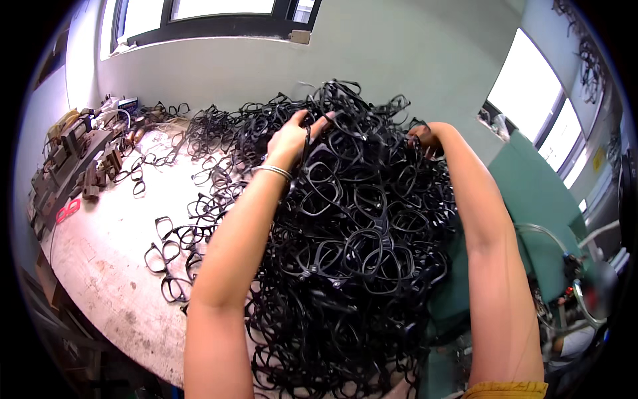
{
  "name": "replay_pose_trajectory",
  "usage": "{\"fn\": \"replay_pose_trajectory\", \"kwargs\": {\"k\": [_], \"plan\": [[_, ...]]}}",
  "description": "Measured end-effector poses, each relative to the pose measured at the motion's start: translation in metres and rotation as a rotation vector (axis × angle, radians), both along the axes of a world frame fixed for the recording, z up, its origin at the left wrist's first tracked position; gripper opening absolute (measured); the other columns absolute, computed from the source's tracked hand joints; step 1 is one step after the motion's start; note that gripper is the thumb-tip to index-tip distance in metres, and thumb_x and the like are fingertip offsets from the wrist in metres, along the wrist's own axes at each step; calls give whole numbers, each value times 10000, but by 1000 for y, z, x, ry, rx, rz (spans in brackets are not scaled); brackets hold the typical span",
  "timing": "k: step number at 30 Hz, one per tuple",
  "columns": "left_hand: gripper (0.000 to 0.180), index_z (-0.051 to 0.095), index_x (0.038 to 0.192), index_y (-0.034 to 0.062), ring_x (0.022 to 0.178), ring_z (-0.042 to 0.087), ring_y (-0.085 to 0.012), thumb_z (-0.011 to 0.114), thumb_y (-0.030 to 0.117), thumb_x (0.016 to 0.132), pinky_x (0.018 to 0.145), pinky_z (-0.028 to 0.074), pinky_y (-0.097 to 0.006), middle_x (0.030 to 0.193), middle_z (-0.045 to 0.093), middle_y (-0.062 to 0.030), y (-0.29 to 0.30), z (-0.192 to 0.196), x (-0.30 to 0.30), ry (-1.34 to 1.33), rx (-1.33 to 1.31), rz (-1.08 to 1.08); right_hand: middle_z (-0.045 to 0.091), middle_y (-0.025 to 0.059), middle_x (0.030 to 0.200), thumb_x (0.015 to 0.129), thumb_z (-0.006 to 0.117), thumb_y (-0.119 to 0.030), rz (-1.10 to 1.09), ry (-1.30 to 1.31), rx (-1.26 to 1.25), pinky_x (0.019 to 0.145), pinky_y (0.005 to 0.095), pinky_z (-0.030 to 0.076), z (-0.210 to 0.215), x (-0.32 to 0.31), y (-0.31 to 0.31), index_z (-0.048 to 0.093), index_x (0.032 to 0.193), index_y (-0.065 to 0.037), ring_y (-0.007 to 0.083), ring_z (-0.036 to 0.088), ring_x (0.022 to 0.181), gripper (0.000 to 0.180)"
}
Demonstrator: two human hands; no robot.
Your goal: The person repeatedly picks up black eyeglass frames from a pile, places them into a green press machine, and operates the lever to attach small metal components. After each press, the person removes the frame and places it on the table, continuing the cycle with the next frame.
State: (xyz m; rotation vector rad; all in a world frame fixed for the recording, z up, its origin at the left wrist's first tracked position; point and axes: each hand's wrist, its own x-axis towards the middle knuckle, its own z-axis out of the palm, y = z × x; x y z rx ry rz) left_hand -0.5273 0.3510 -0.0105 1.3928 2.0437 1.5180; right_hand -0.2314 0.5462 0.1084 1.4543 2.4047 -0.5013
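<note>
A tall, tangled heap of black eyeglass frames (372, 206) rises in front of me, without visible lenses. At its upper left, my left hand (291, 139) has its fingers and thumb closed around some frames near the top. My right hand (428, 136) reaches to the upper right side of the heap, fingers curled in against the frames and partly hidden by them. Between the hands, a clump of frames (349, 100) forms the peak. A metal bangle circles my left wrist.
Loose black frames (174, 256) lie left of the heap on the pale, stained table (109, 279). Metal tools and fixtures (86, 156) line the table's left side, beside a red frame-shaped piece (68, 211). A green panel (541, 199) and hoses stand at right. Behind is a wall (399, 53).
</note>
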Motion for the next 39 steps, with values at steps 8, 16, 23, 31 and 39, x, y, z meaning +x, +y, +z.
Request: {"fn": "replay_pose_trajectory", "kwargs": {"k": [8, 16, 23, 31, 39], "plan": [[745, 504, 1391, 233, 1113, 595, -406, 626, 668, 798, 924, 490, -470, 1304, 595, -136, -73, 42, 112, 537, -25, -3, 671, 140, 1201, 836, 512, -228, -377, 486, 912, 895, 447, 498, 112, -21, -137, 686, 1125, -90, 339, 635, 1108, 364], [496, 688, 1133, 31, 923, 643, -169, 718, 430, 840, 819, 503, -294, 1013, 713, -106, -183, 26, -49, 176, 123, -297, 657, 106, 1069, 771, 637, -142, 741, 1252, 636, 671, 380, 538, -87, -48, -538, 672, 934, -64, 299, 605, 1093, 184], [531, 632, 1270, 167, 1016, 646, -379, 346, 525, 1002, 944, 479, -442, 1215, 648, -185, -317, -189, -119, 381, -230, 91, 443, 92, 1441, 846, 628, -565, 1054, 472, 378, 669, 367, 608, -238, -43, -566, 516, 1351, -206, 382, 264, 1438, 629], [418, 639, 1165, -6, 1062, 553, -165, 505, 355, 1003, 914, 435, -308, 1117, 649, -65, -323, -145, 25, -506, 179, 148, 576, 106, 1345, 873, 577, -531, 1031, 285, 323, 953, 450, 458, -187, 11, -466, 623, 1259, -159, 272, 348, 1414, 538], [145, 677, 1005, 7, 912, 603, -189, 622, 89, 899, 823, 475, -315, 983, 670, -78, -467, -137, 140, -106, 264, 553, 723, 109, 1007, 853, 651, -287, 552, 1013, -135, 823, 379, 530, -151, 62, -533, 724, 1052, -93, 300, 681, 932, 288]]}}
